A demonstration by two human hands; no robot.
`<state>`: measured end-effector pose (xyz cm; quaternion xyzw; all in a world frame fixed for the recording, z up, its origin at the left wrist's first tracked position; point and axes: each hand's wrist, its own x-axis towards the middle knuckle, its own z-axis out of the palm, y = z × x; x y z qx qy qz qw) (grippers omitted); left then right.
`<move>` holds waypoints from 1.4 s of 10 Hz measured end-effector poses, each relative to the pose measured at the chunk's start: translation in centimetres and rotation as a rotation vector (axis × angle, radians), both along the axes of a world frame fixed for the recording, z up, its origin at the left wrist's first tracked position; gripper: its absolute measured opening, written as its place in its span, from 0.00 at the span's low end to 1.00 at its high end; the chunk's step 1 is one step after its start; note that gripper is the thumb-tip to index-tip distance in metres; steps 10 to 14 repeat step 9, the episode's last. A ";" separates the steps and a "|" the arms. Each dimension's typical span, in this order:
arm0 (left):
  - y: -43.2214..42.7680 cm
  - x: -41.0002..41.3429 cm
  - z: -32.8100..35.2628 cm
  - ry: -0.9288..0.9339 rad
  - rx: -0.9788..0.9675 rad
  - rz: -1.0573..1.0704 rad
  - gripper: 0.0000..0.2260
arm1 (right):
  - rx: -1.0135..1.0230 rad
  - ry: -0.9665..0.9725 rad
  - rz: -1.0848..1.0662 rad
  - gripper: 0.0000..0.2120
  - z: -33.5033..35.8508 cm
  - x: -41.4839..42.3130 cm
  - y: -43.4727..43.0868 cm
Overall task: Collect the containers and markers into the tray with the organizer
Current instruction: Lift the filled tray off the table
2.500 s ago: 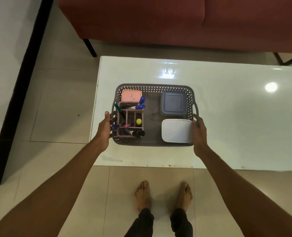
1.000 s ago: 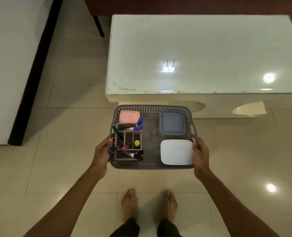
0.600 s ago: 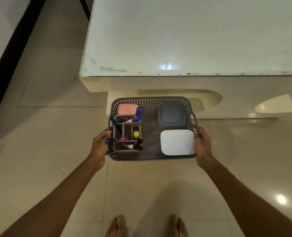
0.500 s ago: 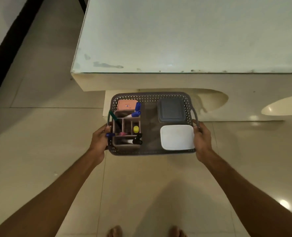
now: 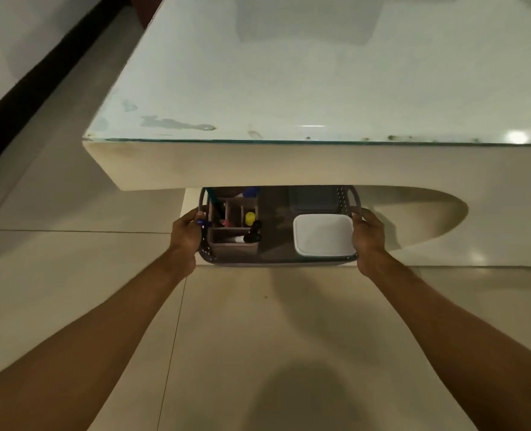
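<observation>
The tabletop [image 5: 320, 73] now fills the upper half of the frame and sits far closer than it did a moment ago, when it lay well beyond the tray; the view has dropped low to the floor [image 5: 258, 337]. The tray [image 5: 276, 259] has gone from being carried in the open, above the tiles, to sliding under the tabletop's thick front edge at centre frame, so its far half is now hidden in the shadow beneath.

The left hand [image 5: 186, 236] is clenched on the tray's left rim and the right hand [image 5: 366, 234] grasps the right handle, both arms stretched forward from the lower corners.

Inside the tray, the white container [image 5: 323, 234] lies at the near right, fully in view. The grey container [image 5: 314, 199] behind it is half covered by the edge. The organizer [image 5: 233, 225] stands at the left with markers [image 5: 253, 231] in it, among them a yellow cap (the pink container seen earlier is now out of sight).

Everything looks collected, so this reads as stowing the loaded tray under the table, the gathering itself apparently done.
</observation>
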<state>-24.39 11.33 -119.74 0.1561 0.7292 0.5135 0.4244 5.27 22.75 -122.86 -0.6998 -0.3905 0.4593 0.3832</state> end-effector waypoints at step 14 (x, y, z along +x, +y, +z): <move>5.6 -2.2 -1.9 0.011 0.074 -0.083 0.13 | 0.018 0.059 0.224 0.19 -0.3 0.1 4.8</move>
